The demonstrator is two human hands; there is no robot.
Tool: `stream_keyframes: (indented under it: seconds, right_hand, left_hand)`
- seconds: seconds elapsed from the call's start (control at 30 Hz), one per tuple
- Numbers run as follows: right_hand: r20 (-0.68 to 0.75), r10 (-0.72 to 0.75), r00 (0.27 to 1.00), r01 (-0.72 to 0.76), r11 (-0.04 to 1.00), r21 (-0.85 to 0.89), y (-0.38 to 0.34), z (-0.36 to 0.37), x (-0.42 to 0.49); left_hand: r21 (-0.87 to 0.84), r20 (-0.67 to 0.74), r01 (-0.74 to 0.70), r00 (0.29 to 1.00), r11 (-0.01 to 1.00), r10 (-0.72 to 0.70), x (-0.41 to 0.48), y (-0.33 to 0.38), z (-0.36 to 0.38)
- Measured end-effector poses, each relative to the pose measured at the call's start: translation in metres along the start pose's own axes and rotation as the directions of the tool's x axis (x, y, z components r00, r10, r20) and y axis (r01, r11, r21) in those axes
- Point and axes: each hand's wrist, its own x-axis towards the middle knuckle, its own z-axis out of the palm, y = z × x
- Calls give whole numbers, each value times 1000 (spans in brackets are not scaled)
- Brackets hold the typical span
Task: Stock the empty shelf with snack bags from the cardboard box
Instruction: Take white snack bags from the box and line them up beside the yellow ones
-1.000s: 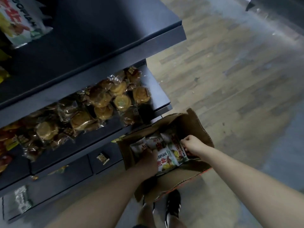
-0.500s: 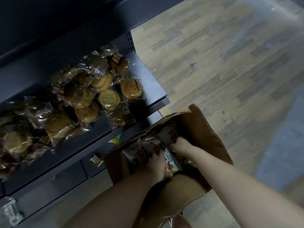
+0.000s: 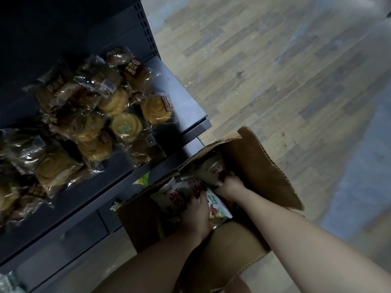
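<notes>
Two hands down inside the open cardboard box, just beside the shelf; left hand curled over the upper edges of the snack bags, gripping; right hand clenched on bags deeper in; wrapped pastries piled on the shelf

- Left arm: bare, reaching forward and down from the lower edge of the view.
- Left hand: back turned upward, fingers curled down onto a white snack bag.
- Right arm: bare, entering from the lower right, forearm slanting toward the left one.
- Right hand: just beside the left, fingers curled over the edge of a grey snack bag.
</notes>
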Motion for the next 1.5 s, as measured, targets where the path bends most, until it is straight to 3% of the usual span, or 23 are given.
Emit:
stream_keyframes:
  seconds: [0.13, 0.33, 0.47, 0.57, 0.67, 0.77, 0.9, 0.93, 0.97, 1.07, 1.17, 1.27, 1.4, 1.43, 1.5]
  right_hand:
    - [15, 4, 1000, -4, 1000, 26, -11, -11, -7]
    - [82, 47, 996, -72, 934, 350, -15, -33, -32]
    - [83, 20, 996, -60, 846, 530, -15, -45, -51]
    - [79, 19, 997, -55, 871, 488, -21, -51, -61]
    - [85, 23, 996, -62, 868, 493, -23, -53, -70]
    - [53, -41, 998, 9, 868, 496, -19, -54, -77]
    - [52, -121, 991, 77, 852, 518, -8, -53, -88]
    - [52, -134, 990, 81, 821, 565, -3, -53, -91]
    - [63, -144, 988, 76, 788, 611, 2, -54, -94]
    - [162, -215, 963, 37, 702, 711, 13, -60, -109]
    - [263, -300, 917, -31, 604, 796, 18, -64, -124]
    - [343, -348, 872, -123, 523, 844, 18, -67, -139]
    - [432, -358, 828, -242, 466, 851, 18, -67, -157]
    - [446, -367, 816, -259, 457, 851, 19, -67, -161]
    - [458, -393, 797, -270, 447, 853, 21, -69, -168]
  left_hand:
    - [-205, -31, 42, 998, 978, -49, 6, -1, -11]
    - [-496, 3, 126, 990, 859, -143, -3, 3, -43]
    - [-721, 89, 235, 964, 652, -250, -8, 0, -65]
    - [-829, 166, 294, 941, 475, -293, -16, 1, -74]
    - [-857, 69, 227, 940, 462, -335, -24, -2, -72]
    - [-893, 65, 227, 919, 388, -388, -34, 1, -72]
    - [-895, 32, 222, 897, 387, -441, -46, 2, -70]
    - [-917, 39, 193, 914, 349, -404, -48, 1, -69]
    - [-954, 79, 170, 937, 245, -342, -51, -1, -69]
    - [-926, 350, 323, 927, -194, -132, -63, -3, -73]
    - [-888, 385, 332, 915, -319, -118, -73, 3, -77]
    - [-926, 348, 301, 915, -228, -203, -85, 12, -82]
    - [-918, 388, 367, 910, -150, -146, -107, 17, -89]
    - [-914, 406, 398, 904, -82, -137, -114, 18, -92]
    - [-889, 357, 396, 914, 229, -193, -126, 23, -101]
